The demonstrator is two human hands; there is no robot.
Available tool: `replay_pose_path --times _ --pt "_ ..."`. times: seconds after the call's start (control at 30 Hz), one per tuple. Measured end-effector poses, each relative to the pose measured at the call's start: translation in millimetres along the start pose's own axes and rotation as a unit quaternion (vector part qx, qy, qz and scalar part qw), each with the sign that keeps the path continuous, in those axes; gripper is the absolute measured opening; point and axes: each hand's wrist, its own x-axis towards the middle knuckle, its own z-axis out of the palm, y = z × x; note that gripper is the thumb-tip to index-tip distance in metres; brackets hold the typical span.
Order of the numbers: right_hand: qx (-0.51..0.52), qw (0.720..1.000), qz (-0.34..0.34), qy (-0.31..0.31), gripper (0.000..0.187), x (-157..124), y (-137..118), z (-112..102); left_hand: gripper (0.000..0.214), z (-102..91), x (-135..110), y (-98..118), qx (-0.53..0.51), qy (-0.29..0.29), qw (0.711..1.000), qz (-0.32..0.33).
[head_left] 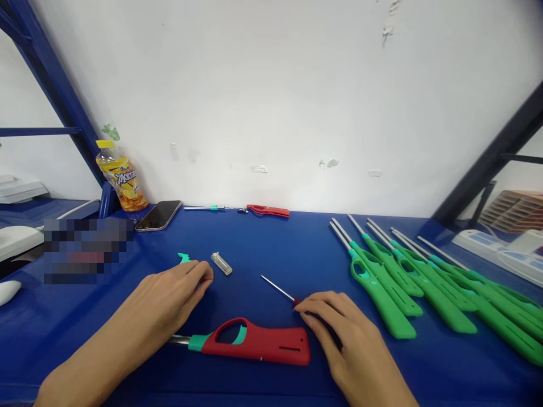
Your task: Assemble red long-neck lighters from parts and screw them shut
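My left hand [180,291] is closed, its fingers curled downward with the tips hidden. Just behind its knuckles a small teal plastic piece [184,258] pokes out; whether the hand touches it I cannot tell. A clear fuel cartridge [221,264] lies a little to the right. My right hand [335,328] has its fingers around the dark red handle of a screwdriver [278,288], whose thin metal shaft points left and away. Between the hands, close to me, a red lighter [263,342] with a teal trigger and collar lies flat, its metal tube partly behind my left wrist.
Several green lighters [407,277] lie in a row at right. Along the wall are a metal lighter rod [203,208] with a teal part and a red lighter casing [268,211]. A phone [159,216] and a drink bottle [123,178] stand far left. Power strips [496,254] are at right.
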Motion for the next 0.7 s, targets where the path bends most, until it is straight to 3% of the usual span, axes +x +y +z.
replay_pose_path --times 0.23,0.33,0.4,0.57,0.7 --pt "0.025 0.998 0.011 0.059 0.025 -4 -2 -1 0.028 1.4 -3 29 -0.117 0.136 0.978 0.102" --pt "0.056 0.996 0.003 0.071 0.025 -3 -4 -3 0.030 -0.3 -3 43 -0.210 0.154 0.958 0.118" --pt "0.081 0.994 0.003 0.077 0.024 -3 -6 -7 0.026 -4.3 -2 54 -0.286 0.142 0.944 0.084" --pt "0.137 0.989 0.008 0.062 0.025 -2 -12 -16 0.032 -12.7 -3 73 -0.461 0.076 0.878 -0.109" --pt "0.162 0.986 0.009 0.038 0.026 -2 -14 -18 0.045 -12.0 -3 73 -0.522 0.069 0.834 -0.163"
